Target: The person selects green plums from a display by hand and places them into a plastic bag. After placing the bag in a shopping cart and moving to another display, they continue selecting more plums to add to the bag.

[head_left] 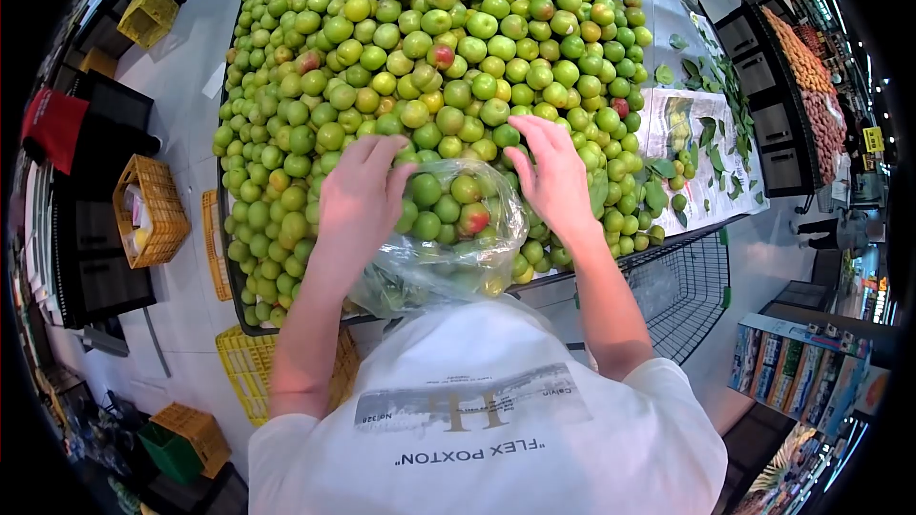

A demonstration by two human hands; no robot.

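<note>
At the near edge of the heap of green fruit (458, 38), a clear plastic bag (448, 234), partly filled with the same fruit, sits between the two hands. The left hand (361, 193) curls its fingers over the bag's left rim, gripping it. The right hand (553, 176) lies flat and spread on the heap just right of the bag, holding nothing. Leaf-strewn newspaper (701, 148) lies to the right, and yellow crates (151, 210) stand on the floor to the left.
</note>
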